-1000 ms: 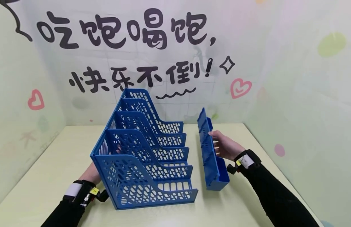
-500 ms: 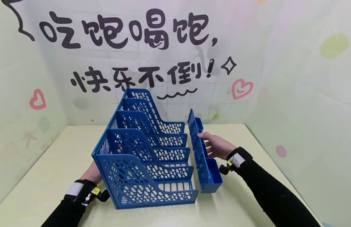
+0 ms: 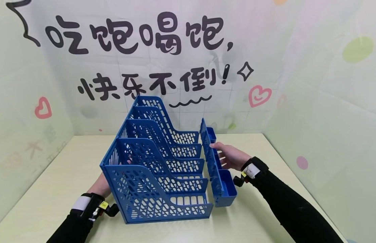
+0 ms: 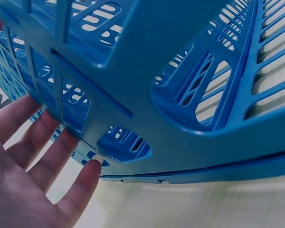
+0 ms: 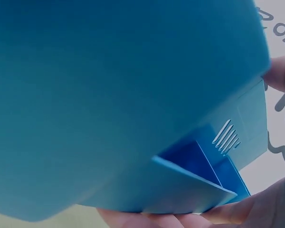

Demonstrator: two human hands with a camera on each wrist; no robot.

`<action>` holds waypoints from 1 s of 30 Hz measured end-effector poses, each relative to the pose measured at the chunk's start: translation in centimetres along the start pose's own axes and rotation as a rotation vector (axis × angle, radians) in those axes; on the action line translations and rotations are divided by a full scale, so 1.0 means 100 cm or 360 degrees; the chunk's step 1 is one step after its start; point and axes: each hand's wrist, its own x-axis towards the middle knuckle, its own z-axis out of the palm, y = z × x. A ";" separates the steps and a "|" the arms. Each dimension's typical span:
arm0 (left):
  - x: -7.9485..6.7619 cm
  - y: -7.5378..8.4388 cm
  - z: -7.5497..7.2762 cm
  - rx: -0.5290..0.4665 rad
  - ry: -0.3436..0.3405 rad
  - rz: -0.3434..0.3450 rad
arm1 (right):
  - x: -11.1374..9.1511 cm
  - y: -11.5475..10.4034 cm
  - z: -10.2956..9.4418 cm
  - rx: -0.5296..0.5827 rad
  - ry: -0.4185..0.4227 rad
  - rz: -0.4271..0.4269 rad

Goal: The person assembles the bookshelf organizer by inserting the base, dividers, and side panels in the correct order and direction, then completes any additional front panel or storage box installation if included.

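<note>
A blue plastic file rack with several upright lattice dividers stands on the table, its low side to the right. Behind its tall back my left hand is partly hidden. In the left wrist view, that hand has its fingers extended, their tips against the lattice. My right hand grips a long blue panel with small bins, thumb at its upper edge and fingers beneath. The panel stands upright along the dividers' low ends. A narrow gap shows at the near end; contact at the far end is unclear.
The pale wooden table extends under everything. A printed wall sheet with dark lettering closes off the back, and similar sheets stand at left and right. Both wrists carry black straps with small cameras.
My right hand has carried the binned panel leftward, close to the rack's low ends, most of it in the first half second. The left hand and rack have hardly moved.
</note>
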 end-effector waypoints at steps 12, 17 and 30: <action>-0.002 0.004 -0.001 0.0117 0.0012 0.0026 | 0.005 0.002 0.000 -0.0034 0.0008 0.0003; -0.002 0.004 -0.001 0.0115 0.0029 0.0027 | 0.004 0.000 0.002 -0.0040 -0.0004 0.0006; -0.002 0.007 -0.001 0.0009 -0.0029 -0.0024 | 0.004 -0.001 0.008 -0.0052 0.0000 0.0050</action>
